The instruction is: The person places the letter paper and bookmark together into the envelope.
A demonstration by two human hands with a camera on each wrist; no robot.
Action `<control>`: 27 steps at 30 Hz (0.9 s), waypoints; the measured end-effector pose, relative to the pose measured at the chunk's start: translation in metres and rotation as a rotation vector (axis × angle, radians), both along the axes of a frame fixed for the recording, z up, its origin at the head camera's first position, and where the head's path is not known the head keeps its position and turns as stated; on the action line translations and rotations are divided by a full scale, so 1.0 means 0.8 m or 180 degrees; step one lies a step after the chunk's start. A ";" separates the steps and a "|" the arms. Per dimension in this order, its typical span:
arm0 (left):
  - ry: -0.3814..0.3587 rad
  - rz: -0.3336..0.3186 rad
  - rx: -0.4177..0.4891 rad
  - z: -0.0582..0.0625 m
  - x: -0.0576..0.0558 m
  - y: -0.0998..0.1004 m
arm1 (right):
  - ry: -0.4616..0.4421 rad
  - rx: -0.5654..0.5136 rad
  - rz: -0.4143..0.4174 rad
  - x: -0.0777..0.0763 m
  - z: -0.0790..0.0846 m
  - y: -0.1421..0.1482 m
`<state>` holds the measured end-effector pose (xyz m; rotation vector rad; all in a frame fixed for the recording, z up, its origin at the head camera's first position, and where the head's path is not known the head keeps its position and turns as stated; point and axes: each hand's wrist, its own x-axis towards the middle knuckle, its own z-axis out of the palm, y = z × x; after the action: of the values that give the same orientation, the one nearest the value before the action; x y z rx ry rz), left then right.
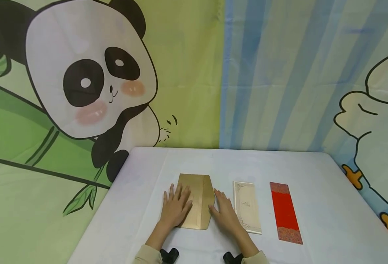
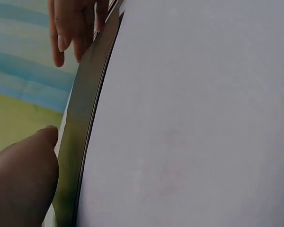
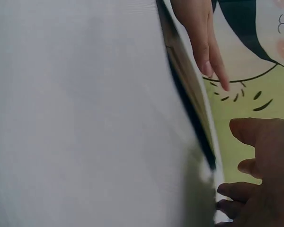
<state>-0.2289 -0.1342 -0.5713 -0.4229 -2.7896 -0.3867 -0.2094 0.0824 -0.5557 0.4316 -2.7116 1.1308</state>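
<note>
Possibly, the gold envelope, on tabletop L of cream card, may skid or crease askew if R hand pushes its flap w/o firm L hand pressure. L hand: fingers spread wide, resting on it; R hand: fingers extended at flap edge, nothing gripped, contact unclear.

We can read no text, label, brand or number in any view. On the cream card we see a small printed centre mark, too small to make out.
</note>
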 end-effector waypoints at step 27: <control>-0.0152 0.0017 -0.0061 -0.014 -0.003 -0.015 | -0.0473 -0.2022 -0.0038 -0.016 -0.017 -0.028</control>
<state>-0.2309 -0.1458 -0.5824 -0.4157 -2.8422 -0.3740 -0.2218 0.0598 -0.5691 0.2337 -2.2685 1.9745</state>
